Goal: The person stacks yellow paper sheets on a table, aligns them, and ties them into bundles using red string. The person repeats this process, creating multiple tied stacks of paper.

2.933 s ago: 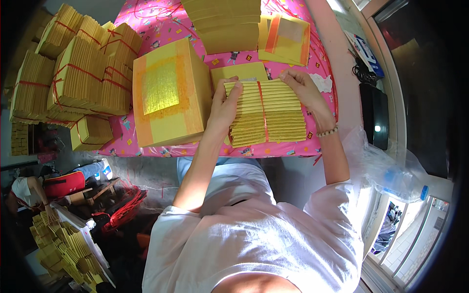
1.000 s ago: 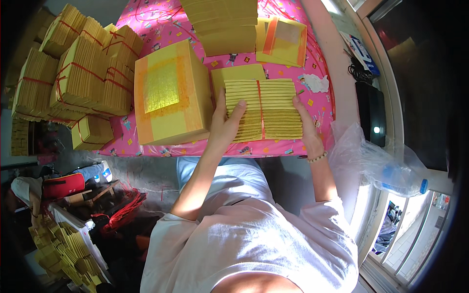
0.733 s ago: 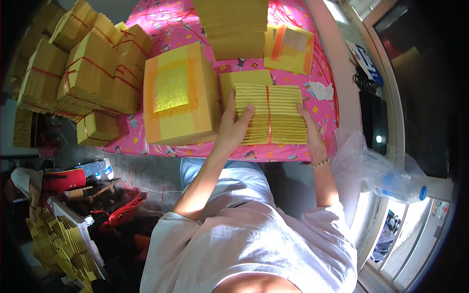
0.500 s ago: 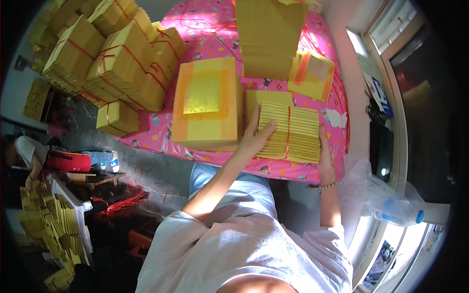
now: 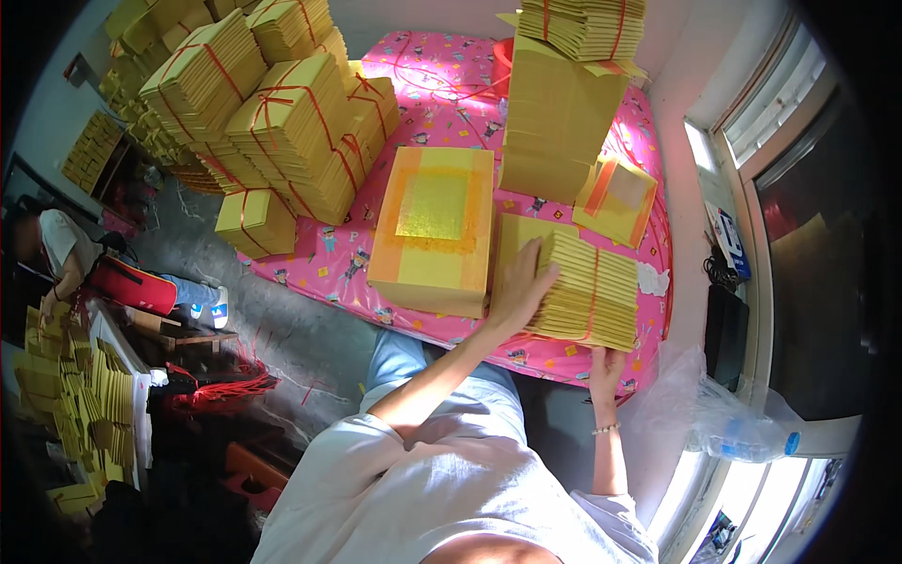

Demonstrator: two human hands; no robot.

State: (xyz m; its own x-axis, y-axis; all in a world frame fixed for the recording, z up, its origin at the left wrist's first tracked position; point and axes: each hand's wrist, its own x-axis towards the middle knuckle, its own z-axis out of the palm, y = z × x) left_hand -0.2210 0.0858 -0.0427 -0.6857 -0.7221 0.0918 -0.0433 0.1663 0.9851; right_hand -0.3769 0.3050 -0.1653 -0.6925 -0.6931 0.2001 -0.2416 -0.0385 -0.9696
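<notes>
A bundle of folded yellow padded envelopes [image 5: 590, 291], tied with red string, lies at the front right of the bed-like surface. My left hand [image 5: 521, 289] rests at the bundle's left side with fingers stretched out, its thumb against the envelopes. At the near edge, my right hand [image 5: 606, 368] has its fingers bent on the bundle's lower corner; some fingertips are hidden beneath it. Behind my left hand lies a flat yellow piece [image 5: 515, 233], partly covered by the bundle. Just left stands a closed yellow carton [image 5: 427, 268] with orange tape and a shiny patch.
Tied yellow stacks [image 5: 296, 122] fill the left side of the pink patterned cover [image 5: 442, 113]. A tall carton [image 5: 554, 122] bears another bundle. At right are a taped yellow packet [image 5: 615, 197] and a plastic bottle [image 5: 752, 440]. A person [image 5: 70, 249] sits far left.
The view has shifted, so the surface appears lower. The bundle sits slightly turned. My right hand has moved from its right side to its near edge; my left fingers have straightened.
</notes>
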